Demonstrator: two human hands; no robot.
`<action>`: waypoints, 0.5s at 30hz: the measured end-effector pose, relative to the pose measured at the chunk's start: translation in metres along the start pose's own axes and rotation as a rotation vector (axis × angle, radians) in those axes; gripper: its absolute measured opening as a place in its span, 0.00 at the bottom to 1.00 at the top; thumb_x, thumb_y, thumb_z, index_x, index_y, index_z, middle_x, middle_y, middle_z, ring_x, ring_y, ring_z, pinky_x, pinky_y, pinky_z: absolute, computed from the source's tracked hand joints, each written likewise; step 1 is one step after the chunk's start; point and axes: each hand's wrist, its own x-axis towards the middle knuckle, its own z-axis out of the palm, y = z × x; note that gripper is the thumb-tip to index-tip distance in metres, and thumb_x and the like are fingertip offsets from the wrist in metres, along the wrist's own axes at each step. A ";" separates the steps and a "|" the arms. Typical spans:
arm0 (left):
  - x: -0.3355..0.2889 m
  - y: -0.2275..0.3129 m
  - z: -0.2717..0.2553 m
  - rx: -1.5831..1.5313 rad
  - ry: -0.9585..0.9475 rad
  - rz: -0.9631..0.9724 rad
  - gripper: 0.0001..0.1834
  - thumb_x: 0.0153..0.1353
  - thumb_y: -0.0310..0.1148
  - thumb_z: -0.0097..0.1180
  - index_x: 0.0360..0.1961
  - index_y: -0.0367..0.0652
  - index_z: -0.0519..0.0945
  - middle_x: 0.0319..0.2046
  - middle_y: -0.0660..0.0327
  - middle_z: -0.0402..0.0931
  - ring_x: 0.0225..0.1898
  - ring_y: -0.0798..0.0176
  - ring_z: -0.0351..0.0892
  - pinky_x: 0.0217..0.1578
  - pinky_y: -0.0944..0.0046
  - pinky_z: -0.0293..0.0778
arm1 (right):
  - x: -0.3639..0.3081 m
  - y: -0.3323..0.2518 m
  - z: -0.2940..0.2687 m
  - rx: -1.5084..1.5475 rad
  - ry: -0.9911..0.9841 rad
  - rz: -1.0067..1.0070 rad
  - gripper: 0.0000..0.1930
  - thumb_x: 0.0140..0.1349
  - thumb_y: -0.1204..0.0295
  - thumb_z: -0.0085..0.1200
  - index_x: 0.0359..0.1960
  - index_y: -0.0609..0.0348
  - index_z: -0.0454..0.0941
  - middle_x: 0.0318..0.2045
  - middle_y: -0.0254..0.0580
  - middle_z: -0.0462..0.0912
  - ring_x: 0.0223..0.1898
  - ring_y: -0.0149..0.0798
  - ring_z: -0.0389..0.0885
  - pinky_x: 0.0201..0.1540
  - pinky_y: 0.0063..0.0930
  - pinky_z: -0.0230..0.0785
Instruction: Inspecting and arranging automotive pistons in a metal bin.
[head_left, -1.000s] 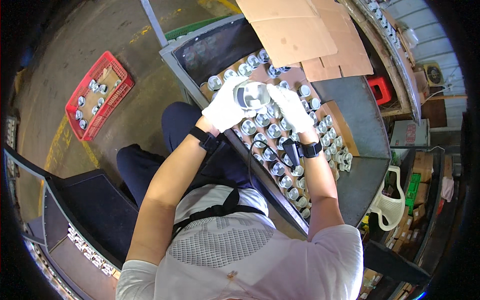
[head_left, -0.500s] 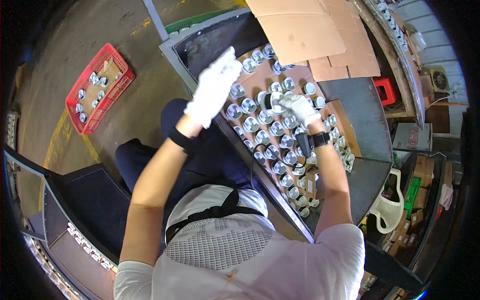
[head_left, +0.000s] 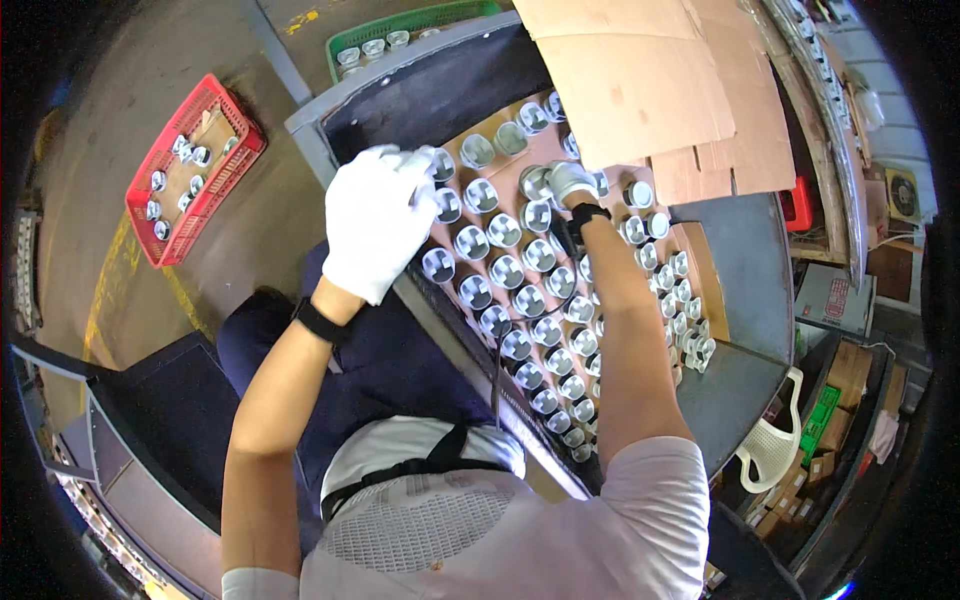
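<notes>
My right hand [head_left: 572,183], in a white glove, is closed on the right side of a metal piston [head_left: 535,182] at the upper middle of the cardboard sheet. My left hand [head_left: 378,222], gloved in white too, hovers at the bench's left edge. Its fingers are slightly bent and apart, close to a piston [head_left: 441,165] at the end of a row; I see nothing held in it. Many silver pistons, such as one piston [head_left: 472,242], stand in slanting rows on the cardboard, hollow ends up.
Large cardboard sheets [head_left: 630,90] cover the bench's far end. A red crate [head_left: 170,222] with several pistons sits on the floor at left, and a green crate [head_left: 340,45] behind the bench. A white plastic chair [head_left: 772,440] is at right. A dark cable [head_left: 497,375] hangs over the bench edge.
My right hand has moved away from me and left, bringing the piston down among the others at the upper middle. My left hand has drawn back leftward and its fingers have bent.
</notes>
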 end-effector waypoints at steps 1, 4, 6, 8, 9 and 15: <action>0.001 0.000 0.001 0.008 -0.002 -0.002 0.15 0.53 0.30 0.61 0.44 0.47 0.84 0.34 0.58 0.83 0.42 0.51 0.81 0.44 0.54 0.77 | 0.013 -0.002 0.013 0.035 0.027 0.030 0.16 0.65 0.63 0.47 0.47 0.52 0.83 0.48 0.54 0.83 0.52 0.54 0.81 0.54 0.46 0.74; 0.002 -0.001 0.002 0.013 0.004 -0.050 0.16 0.49 0.25 0.64 0.42 0.47 0.84 0.35 0.60 0.83 0.40 0.52 0.81 0.43 0.55 0.77 | 0.016 -0.043 -0.005 0.091 0.041 -0.080 0.14 0.64 0.68 0.47 0.44 0.50 0.85 0.47 0.51 0.83 0.49 0.54 0.83 0.51 0.46 0.76; 0.003 0.000 0.003 -0.029 0.023 -0.057 0.17 0.48 0.21 0.64 0.42 0.46 0.84 0.35 0.60 0.82 0.40 0.52 0.82 0.43 0.56 0.77 | 0.029 -0.051 0.006 -0.021 0.048 -0.113 0.12 0.63 0.68 0.50 0.42 0.49 0.86 0.45 0.48 0.85 0.46 0.51 0.85 0.47 0.43 0.78; 0.006 -0.001 0.003 -0.057 -0.001 -0.070 0.18 0.48 0.21 0.63 0.42 0.46 0.84 0.35 0.59 0.82 0.40 0.51 0.81 0.44 0.56 0.77 | 0.037 -0.062 0.010 -0.200 0.000 -0.187 0.11 0.62 0.69 0.52 0.41 0.49 0.86 0.43 0.46 0.86 0.45 0.48 0.86 0.45 0.41 0.79; 0.008 -0.002 0.002 -0.071 -0.014 -0.076 0.18 0.48 0.21 0.63 0.43 0.45 0.84 0.35 0.58 0.82 0.40 0.51 0.81 0.44 0.56 0.77 | 0.040 -0.066 0.011 -0.288 -0.024 -0.225 0.11 0.62 0.69 0.53 0.41 0.50 0.86 0.43 0.45 0.87 0.44 0.47 0.87 0.43 0.40 0.80; 0.011 -0.001 -0.001 -0.085 -0.083 -0.122 0.21 0.45 0.21 0.63 0.44 0.44 0.83 0.39 0.59 0.82 0.43 0.52 0.81 0.44 0.56 0.77 | 0.056 -0.065 0.032 -0.151 -0.028 -0.182 0.13 0.63 0.64 0.51 0.42 0.52 0.85 0.44 0.48 0.86 0.46 0.44 0.86 0.43 0.40 0.79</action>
